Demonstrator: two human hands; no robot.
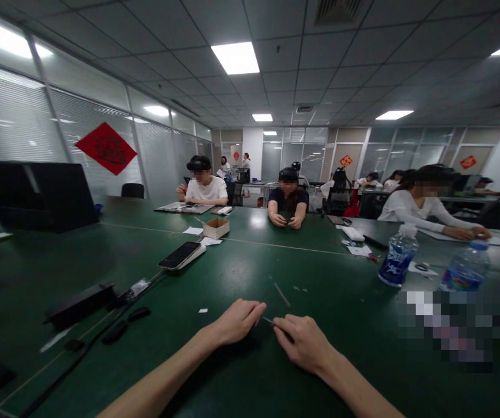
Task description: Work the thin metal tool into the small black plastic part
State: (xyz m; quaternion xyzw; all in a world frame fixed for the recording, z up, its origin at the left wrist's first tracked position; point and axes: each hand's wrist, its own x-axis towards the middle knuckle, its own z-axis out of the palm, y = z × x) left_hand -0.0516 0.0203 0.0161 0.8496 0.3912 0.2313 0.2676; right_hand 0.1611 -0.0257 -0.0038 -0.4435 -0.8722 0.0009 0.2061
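Note:
Both my hands are close together over the green table [236, 264], fingertips facing each other. From the fingertips of my right hand [301, 341], closed in a pinch, a thin pale sliver [268, 320] sticks out toward the left. Its kind is too small to tell. My left hand [237, 321] is also closed, thumb and fingers pressed together, just left of the sliver's end. Whether it grips anything is hidden. A small white scrap [203, 310] lies left of my left hand. Past my fingertips is a narrow clear strip [281, 294] on the tabletop.
A phone [180, 255], an open cardboard box [216, 227] and a black cable [82, 354] with dark pieces are at left. Two bottles, one blue-labelled [398, 255] and one blue-capped [466, 267], stand at right. Several people wearing headsets sit around the table.

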